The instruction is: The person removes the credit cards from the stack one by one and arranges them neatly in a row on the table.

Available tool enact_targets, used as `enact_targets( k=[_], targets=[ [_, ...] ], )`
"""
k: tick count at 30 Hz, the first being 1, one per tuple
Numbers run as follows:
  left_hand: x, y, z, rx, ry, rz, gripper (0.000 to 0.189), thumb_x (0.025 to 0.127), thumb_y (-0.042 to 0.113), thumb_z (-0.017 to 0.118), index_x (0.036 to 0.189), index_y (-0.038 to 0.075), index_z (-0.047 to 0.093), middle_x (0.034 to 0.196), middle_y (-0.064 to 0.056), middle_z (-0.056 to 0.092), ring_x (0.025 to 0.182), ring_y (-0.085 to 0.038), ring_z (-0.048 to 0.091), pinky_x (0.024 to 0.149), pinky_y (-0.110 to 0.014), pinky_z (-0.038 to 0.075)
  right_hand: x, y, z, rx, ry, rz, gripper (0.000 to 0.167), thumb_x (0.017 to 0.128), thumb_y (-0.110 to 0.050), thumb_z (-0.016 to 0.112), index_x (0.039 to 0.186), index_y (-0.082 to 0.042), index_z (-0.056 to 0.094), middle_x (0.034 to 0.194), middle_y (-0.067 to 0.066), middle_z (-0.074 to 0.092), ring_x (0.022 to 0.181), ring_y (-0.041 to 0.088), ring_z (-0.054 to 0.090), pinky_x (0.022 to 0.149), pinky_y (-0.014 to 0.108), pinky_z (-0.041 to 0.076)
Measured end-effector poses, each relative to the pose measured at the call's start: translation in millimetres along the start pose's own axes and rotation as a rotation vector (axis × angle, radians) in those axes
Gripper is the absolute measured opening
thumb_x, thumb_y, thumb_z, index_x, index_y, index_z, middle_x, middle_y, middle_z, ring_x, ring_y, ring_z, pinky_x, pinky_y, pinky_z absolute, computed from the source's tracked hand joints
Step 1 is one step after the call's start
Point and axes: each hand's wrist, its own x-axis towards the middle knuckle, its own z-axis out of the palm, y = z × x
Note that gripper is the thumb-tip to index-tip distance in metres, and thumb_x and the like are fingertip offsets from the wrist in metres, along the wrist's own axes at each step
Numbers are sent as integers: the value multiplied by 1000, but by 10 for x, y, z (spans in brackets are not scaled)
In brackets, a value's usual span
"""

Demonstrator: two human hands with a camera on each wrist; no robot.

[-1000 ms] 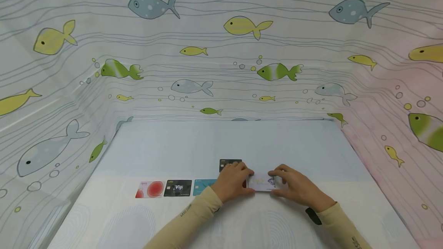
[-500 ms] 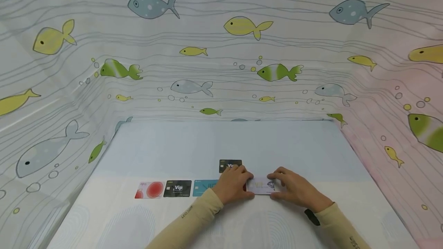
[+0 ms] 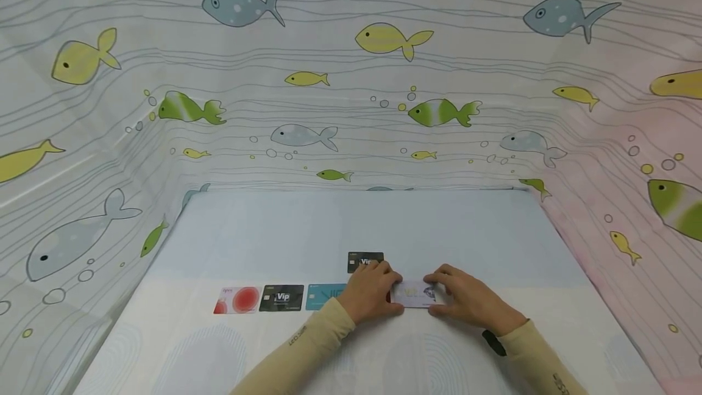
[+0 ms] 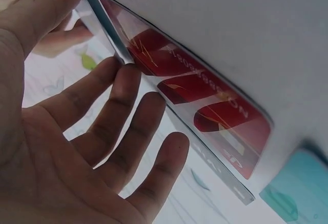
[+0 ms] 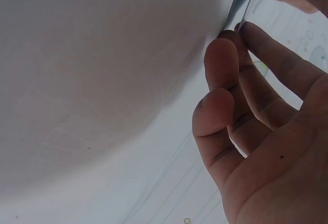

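A pale white card (image 3: pixel 412 295) with faint gold lettering and a dark figure lies flat between both hands. Thumb and fingers of my left hand (image 3: pixel 370 291) hold its left end at the far and near edges. At the other end, my right hand (image 3: pixel 474 298) pinches it the same way. Under the left palm is a red card (image 4: pixel 179 80), mostly hidden in the head view but plain in the left wrist view, right beside the white card. Just beyond the left knuckles lies a black Vip card (image 3: pixel 359 258), partly covered by the fingers.
To the left, in a row with the held card, lie a white-and-red card (image 3: pixel 237 300), another black Vip card (image 3: pixel 282 298) and a teal card (image 3: pixel 323 296). The white table (image 3: pixel 263 230) is enclosed by fish-print curtains (image 3: pixel 351 102).
The white card and my fingers have shifted slightly toward me since a second ago. More of the black card behind the left hand shows. Both hands keep their hold.
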Motion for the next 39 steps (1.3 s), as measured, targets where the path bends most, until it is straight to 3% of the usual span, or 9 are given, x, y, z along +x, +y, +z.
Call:
enact_targets(
  k=[28, 39],
  targets=[
    [-18, 3, 15, 33, 26, 17, 52, 81, 52, 80, 122, 21, 72, 107, 5, 63, 95, -11, 57, 72, -25, 42, -16, -42, 21, -44, -6, 21, 53, 81, -35, 86, 127, -14, 67, 119, -4, 59, 89, 9, 55, 75, 30, 50],
    [-18, 12, 8, 15, 22, 7, 52, 81, 51, 80, 123, 21, 71, 108, 4, 63, 97, -13, 58, 78, -29, 47, -4, -55, -1, -37, -2, 24, 49, 85, -39, 82, 126, -15, 68, 117, -4, 61, 85, 8, 54, 73, 28, 49]
  ],
)
